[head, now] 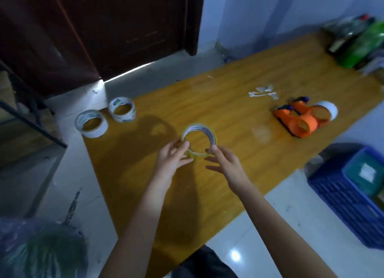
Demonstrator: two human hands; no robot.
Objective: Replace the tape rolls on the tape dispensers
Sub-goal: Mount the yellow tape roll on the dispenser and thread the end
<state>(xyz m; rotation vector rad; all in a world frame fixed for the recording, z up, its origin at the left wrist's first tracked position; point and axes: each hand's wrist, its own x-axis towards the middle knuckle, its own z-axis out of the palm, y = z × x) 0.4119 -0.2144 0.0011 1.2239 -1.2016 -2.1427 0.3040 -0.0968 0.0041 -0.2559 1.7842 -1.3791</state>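
The yellowish tape roll (pixel 199 140) is standing on its edge near the middle of the wooden table (pixel 228 103), and both hands are holding it; the left hand (pixel 172 158) is pinching its left rim with the fingertips, and the right hand (pixel 225 163) is touching its right rim with thumb and forefinger while the other fingers are spreading loosely; it seems the person is searching for the free end of the tape, so turning the roll slowly and feeling the surface with a nail should help; the two orange tape dispensers (pixel 301 119) are lying well apart at the far right, and two white tape rolls (pixel 108 117) are waiting at the far left edge.
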